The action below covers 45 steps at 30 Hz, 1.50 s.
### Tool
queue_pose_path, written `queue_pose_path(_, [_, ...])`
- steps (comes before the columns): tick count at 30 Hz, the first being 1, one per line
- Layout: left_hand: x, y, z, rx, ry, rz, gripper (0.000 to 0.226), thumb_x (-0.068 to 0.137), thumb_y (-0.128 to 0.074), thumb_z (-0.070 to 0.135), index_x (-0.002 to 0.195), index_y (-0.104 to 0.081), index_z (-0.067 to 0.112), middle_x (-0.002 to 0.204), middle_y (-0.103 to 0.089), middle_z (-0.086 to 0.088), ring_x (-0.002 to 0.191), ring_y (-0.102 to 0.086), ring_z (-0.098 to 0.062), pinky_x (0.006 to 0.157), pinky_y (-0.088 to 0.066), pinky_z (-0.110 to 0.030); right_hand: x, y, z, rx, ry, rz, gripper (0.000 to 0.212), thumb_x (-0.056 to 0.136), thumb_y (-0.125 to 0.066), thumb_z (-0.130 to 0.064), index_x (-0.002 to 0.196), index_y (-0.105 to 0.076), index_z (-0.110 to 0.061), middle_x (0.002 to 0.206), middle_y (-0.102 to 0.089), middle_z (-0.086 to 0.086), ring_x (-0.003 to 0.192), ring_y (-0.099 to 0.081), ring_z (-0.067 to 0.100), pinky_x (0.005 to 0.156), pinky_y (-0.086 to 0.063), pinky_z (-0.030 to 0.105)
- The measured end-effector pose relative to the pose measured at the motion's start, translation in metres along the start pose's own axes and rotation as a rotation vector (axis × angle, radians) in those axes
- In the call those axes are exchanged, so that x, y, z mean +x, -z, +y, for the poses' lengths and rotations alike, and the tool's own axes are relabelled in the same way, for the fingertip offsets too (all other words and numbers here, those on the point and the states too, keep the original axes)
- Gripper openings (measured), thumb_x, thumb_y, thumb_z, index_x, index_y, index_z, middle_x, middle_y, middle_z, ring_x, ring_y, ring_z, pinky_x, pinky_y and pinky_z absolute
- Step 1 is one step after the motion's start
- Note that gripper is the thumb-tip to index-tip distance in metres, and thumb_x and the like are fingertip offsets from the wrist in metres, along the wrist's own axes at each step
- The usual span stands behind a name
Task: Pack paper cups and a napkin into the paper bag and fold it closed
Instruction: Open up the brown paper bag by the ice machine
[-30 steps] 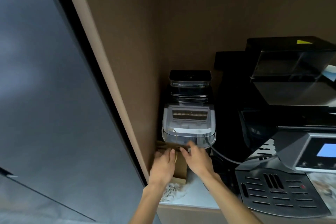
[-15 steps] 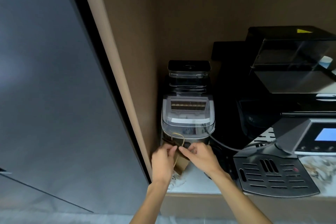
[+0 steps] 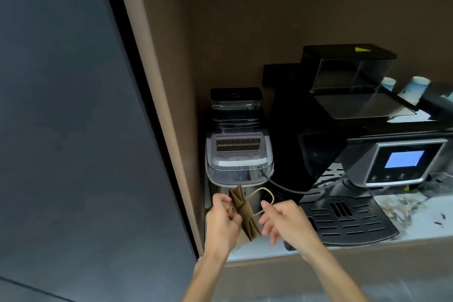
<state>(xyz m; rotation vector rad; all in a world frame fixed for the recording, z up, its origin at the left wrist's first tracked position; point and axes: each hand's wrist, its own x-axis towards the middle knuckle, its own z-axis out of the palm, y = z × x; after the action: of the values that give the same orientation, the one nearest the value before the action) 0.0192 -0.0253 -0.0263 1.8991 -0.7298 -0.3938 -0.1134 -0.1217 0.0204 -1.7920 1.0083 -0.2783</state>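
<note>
You hold a plain brown paper bag with tan twine handles, in front of a silver ice maker, beside a black coffee machine showing a blue screen.

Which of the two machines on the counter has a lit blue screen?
The big black coffee machine on the right; its screen glows blue. The smaller silver machine by the wall shows none.
</note>
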Motion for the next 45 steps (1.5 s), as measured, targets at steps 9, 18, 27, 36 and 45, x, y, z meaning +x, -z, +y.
queue_pose_path(9, [-0.021, 0.002, 0.009, -0.056, -0.149, -0.134, 0.034, 0.077, -0.057, -0.01, 0.094, -0.044, 0.017, 0.06, -0.039, 0.006, 0.055, -0.038, -0.006, 0.053, -0.036, -0.013, -0.028, -0.015, -0.012, 0.24, -0.054, -0.012, 0.026, 0.101, -0.045, -0.007, 0.104, -0.07, -0.013, 0.096, -0.077, 0.003, 0.089, -0.075, 0.012, 0.093, -0.058, 0.032])
queue_pose_path(18, [-0.039, 0.012, 0.008, 0.046, -0.259, -0.35, 0.032, 0.076, -0.048, -0.005, 0.092, -0.038, 0.021, 0.064, -0.037, 0.005, 0.06, -0.032, -0.009, 0.059, -0.032, -0.022, -0.022, -0.011, -0.004, -0.287, -0.004, -0.402, 0.041, 0.095, -0.035, -0.002, 0.107, -0.071, -0.015, 0.103, -0.071, 0.004, 0.099, -0.065, 0.023, 0.085, -0.05, 0.03])
queue_pose_path(27, [-0.052, 0.018, 0.023, 0.016, -0.267, -0.519, 0.027, 0.076, -0.047, 0.004, 0.088, -0.037, 0.025, 0.068, -0.039, 0.005, 0.062, -0.033, -0.009, 0.059, -0.033, -0.026, -0.007, -0.037, 0.025, -0.275, 0.001, -0.227, 0.036, 0.088, -0.043, 0.004, 0.084, -0.065, -0.025, 0.082, -0.072, -0.014, 0.088, -0.067, 0.002, 0.067, -0.049, 0.009])
queue_pose_path(36, [-0.074, 0.012, 0.035, 0.105, -0.247, -0.6, 0.037, 0.067, -0.045, 0.011, 0.086, -0.038, 0.042, 0.066, -0.043, 0.017, 0.062, -0.039, -0.004, 0.062, -0.035, -0.014, -0.047, -0.072, -0.009, -1.314, -0.315, -0.551, 0.028, 0.078, -0.048, 0.005, 0.059, -0.041, -0.014, 0.055, -0.036, -0.001, 0.046, -0.04, 0.015, 0.052, -0.048, 0.034])
queue_pose_path(45, [-0.097, 0.021, 0.059, 0.653, -0.233, -0.309, 0.048, 0.085, -0.039, 0.004, 0.127, -0.031, 0.025, 0.112, -0.051, -0.006, 0.083, -0.052, -0.037, 0.07, -0.032, -0.037, -0.039, -0.075, -0.001, -1.689, -0.084, -0.581, 0.05, 0.069, -0.059, 0.022, 0.097, -0.049, -0.018, 0.086, -0.051, 0.003, 0.075, -0.049, 0.001, 0.079, -0.039, 0.009])
